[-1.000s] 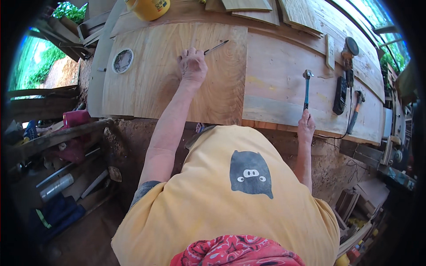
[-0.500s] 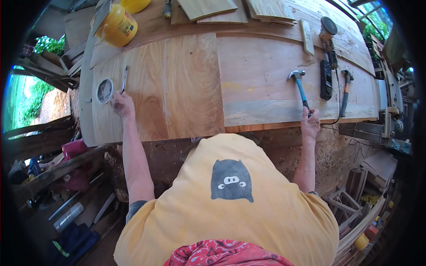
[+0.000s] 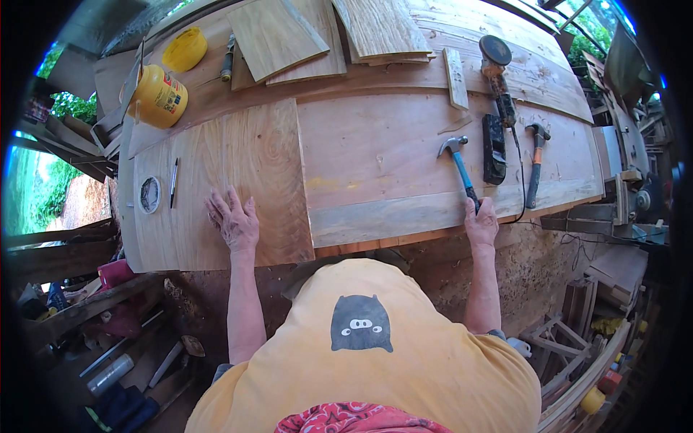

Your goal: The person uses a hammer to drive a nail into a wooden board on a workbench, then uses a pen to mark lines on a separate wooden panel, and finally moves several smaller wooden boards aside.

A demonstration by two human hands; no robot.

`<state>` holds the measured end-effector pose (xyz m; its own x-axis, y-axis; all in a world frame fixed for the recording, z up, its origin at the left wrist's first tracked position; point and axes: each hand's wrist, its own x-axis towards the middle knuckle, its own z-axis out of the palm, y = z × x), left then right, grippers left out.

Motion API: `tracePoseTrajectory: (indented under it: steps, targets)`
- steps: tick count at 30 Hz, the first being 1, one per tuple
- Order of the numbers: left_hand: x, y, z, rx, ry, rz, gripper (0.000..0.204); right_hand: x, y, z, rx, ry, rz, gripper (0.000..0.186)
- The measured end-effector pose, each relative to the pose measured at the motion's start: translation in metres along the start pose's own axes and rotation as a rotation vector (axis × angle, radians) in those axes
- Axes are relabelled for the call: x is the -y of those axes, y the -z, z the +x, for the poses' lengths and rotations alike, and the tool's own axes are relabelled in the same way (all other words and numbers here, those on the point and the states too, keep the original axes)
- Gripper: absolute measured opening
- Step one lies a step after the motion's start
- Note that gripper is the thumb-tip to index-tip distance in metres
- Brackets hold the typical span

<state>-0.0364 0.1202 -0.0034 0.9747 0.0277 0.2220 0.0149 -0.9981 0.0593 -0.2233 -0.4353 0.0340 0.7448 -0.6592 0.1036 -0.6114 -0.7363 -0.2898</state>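
My left hand (image 3: 232,219) lies on a wide wooden panel (image 3: 267,159) at the left of the bench, fingers spread and holding nothing. Left of it, a slim pen-like tool (image 3: 174,183) rests on the wood beside a small round white tub (image 3: 149,195) with dark contents. In my right hand (image 3: 481,222) is the black grip of a claw hammer (image 3: 463,169) with a blue shaft. The hammer's head points away from me, over the bench near its front edge. Right of it lie a black hand plane-like block (image 3: 494,149) and a second hammer (image 3: 536,164) with an orange and black handle.
A corded angle grinder (image 3: 498,81) lies at the back right, its cable running to the front edge. Thin boards (image 3: 278,40) are stacked at the back. A yellow bucket (image 3: 157,97) and yellow lid (image 3: 185,50) sit at the far left. A narrow wood strip (image 3: 455,78) lies near the grinder.
My left hand has left the pen-like tool and tub and moved right onto the panel, fingers spreading. My right hand still holds the hammer. The whole view has shifted.
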Motion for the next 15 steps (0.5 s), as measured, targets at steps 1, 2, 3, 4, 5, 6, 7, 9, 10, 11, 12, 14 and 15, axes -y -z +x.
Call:
tracePoseTrajectory:
  steps: [1,2,3,4,5,6,7,9,10,11,12,14,15]
  targets:
    - [-0.002,0.0,0.0,-0.009,0.008,0.003,0.065,-0.002,-0.001,0.002,0.022,0.004,-0.014,0.044]
    - [-0.001,0.0,0.001,0.011,0.021,0.023,0.065,-0.005,-0.001,0.005,0.019,0.012,-0.007,0.044]
    - [0.0,0.001,0.002,0.033,0.029,0.045,0.066,-0.007,-0.002,0.005,-0.004,0.017,-0.005,0.044]
    - [-0.001,0.001,0.003,0.026,0.031,0.048,0.066,-0.008,-0.003,0.006,-0.028,0.021,-0.003,0.044]
    - [-0.001,0.001,0.003,0.034,0.019,0.055,0.067,-0.009,-0.003,0.011,-0.03,0.024,0.003,0.044]
    - [0.0,0.001,0.003,0.047,0.002,0.061,0.068,-0.012,0.0,0.015,-0.025,-0.002,-0.019,0.045]
    - [-0.001,0.002,0.004,0.046,-0.004,0.062,0.068,-0.015,0.0,0.018,-0.02,-0.029,-0.04,0.045]
    - [-0.004,0.002,0.005,0.041,-0.004,0.009,0.068,-0.021,0.001,0.025,-0.02,-0.038,-0.083,0.046]
    - [-0.003,0.003,0.004,0.043,-0.01,0.009,0.068,-0.022,0.002,0.026,-0.017,-0.04,-0.129,0.047]
    - [-0.002,0.003,0.004,0.028,-0.03,-0.019,0.067,-0.022,0.002,0.029,-0.007,-0.04,-0.157,0.048]
    - [-0.002,0.003,0.004,0.012,-0.045,-0.052,0.065,-0.025,0.004,0.03,-0.008,-0.042,-0.164,0.048]
    - [0.0,0.004,0.006,0.012,-0.081,-0.07,0.064,-0.027,0.007,0.032,-0.047,-0.087,-0.204,0.049]
    - [-0.001,0.002,0.005,0.005,-0.113,-0.08,0.063,-0.019,0.011,0.038,-0.019,-0.133,-0.26,0.047]
